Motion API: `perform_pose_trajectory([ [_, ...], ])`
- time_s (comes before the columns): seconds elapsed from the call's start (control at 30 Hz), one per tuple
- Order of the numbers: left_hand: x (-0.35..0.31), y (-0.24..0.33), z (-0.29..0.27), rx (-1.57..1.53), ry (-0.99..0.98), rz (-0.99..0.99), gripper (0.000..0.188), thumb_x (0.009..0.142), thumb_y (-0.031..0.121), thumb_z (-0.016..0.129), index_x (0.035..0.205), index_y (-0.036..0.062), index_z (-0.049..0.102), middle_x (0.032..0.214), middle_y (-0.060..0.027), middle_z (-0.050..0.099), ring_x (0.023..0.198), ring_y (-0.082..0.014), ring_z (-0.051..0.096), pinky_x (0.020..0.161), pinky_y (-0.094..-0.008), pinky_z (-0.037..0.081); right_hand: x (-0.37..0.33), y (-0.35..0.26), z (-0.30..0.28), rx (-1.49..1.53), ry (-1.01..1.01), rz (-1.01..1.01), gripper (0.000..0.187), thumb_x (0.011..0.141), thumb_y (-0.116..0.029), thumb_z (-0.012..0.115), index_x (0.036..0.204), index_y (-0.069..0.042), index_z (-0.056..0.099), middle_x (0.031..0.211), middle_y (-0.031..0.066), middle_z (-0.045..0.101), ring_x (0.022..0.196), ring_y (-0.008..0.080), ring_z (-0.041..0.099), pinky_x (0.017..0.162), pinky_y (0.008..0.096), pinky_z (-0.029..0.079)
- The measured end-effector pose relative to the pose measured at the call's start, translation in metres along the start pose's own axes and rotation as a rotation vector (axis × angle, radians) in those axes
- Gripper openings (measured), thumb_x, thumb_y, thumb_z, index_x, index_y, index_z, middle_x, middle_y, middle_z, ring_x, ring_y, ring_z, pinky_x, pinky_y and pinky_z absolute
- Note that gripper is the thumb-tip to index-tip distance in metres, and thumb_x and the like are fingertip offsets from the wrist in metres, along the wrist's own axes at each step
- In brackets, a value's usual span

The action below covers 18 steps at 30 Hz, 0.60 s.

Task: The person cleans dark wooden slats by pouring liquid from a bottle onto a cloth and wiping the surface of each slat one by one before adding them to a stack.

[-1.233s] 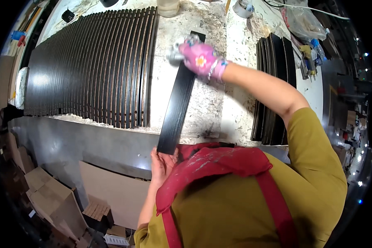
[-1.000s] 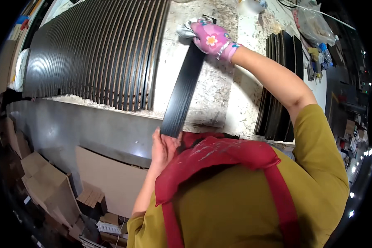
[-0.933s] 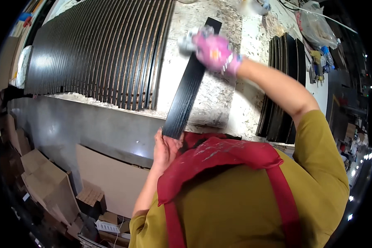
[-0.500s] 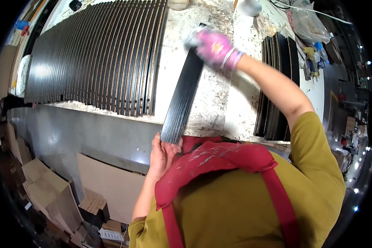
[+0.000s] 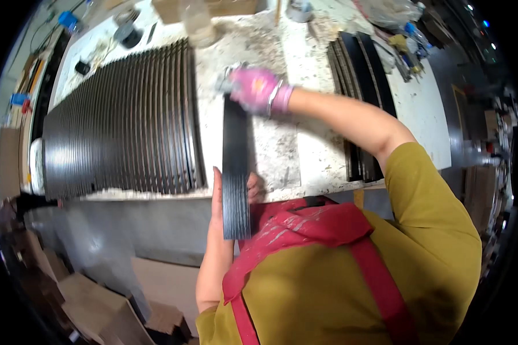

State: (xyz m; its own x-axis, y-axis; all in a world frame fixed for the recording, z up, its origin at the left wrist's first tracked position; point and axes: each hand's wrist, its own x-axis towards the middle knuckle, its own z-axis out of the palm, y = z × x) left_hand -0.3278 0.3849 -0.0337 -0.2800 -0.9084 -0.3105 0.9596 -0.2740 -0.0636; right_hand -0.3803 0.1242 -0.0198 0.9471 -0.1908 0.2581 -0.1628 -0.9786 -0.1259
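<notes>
A long, narrow black board [image 5: 236, 167] with a wood-grain surface lies lengthwise in front of me. Its near end sticks out past the table edge towards my red apron. My bare left hand [image 5: 217, 201] is closed around the board from underneath, thumb on the left edge and fingertips on the right. At the far end my right hand [image 5: 256, 89], in a pink glove, presses a crumpled greyish rag [image 5: 227, 79] onto the board; motion blurs the rag a little. Its fingers are partly hidden.
Many similar dark boards stand in a tight row [image 5: 126, 121] at left on the stained white table [image 5: 276, 146]. A smaller group of boards [image 5: 365, 75] is at right. Behind are a cloudy plastic container [image 5: 198, 26], a dark jar [image 5: 128, 35] and tools [image 5: 406, 54]. Cardboard [image 5: 98, 299] stands below left.
The board has swung from a slant to nearly straight and come closer to me. My left hand has slid from its near end further along it. My right hand stays near the far end.
</notes>
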Motion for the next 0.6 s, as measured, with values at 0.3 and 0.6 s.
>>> perform_pose_trajectory([
  [0.3, -0.006, -0.005, 0.001, 0.016, -0.065, 0.111, 0.049, 0.092, 0.052, 0.041, 0.096, 0.0036, 0.041, 0.084, -0.0068, 0.038, 0.061, -0.0164, 0.042, 0.051, -0.0309, 0.038, -0.026, 0.031, -0.066, 0.924, 0.101, 0.529, 0.031, 0.087, -0.028, 0.056, 0.11, -0.008, 0.058, 0.092, 0.0103, 0.063, 0.074, 0.0198, 0.063, 0.065, 0.0306, 0.051],
  [0.6, 0.025, -0.012, 0.041, 0.227, -0.207, 0.044, 0.07, 0.087, 0.069, 0.032, 0.106, 0.0036, 0.048, 0.092, -0.0136, 0.045, 0.054, -0.017, 0.047, 0.039, -0.0264, 0.045, -0.16, 0.055, -0.183, 1.128, 0.816, 0.477, 0.034, 0.084, -0.007, 0.059, 0.117, 0.002, 0.055, 0.106, 0.0103, 0.063, 0.094, 0.0159, 0.062, 0.078, 0.0257, 0.052],
])
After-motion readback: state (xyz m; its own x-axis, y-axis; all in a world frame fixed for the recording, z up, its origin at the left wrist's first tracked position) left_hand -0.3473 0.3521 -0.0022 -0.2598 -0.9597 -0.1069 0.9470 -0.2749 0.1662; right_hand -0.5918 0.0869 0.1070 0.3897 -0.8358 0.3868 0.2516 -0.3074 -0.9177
